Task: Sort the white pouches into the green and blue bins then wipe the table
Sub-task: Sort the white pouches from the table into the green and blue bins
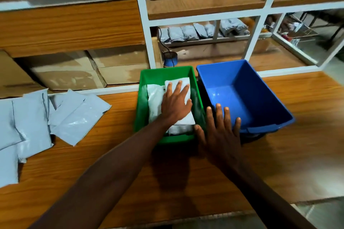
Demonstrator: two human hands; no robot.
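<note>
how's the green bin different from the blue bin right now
The green bin holds white pouches, with the left hand pressed flat on them; the blue bin shows a bare floor with nothing in it. The green bin sits level on the table, while the blue bin looks tipped, its near end raised. The blue bin also looks wider. Both are open rectangular plastic bins, side by side, with the right hand open at the gap between them.

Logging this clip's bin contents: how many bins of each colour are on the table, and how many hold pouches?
Green bin: 1, holding pouches under the left hand
Blue bin: 1, no pouches in it
Total: 2 bins, 1 holding pouches
</note>
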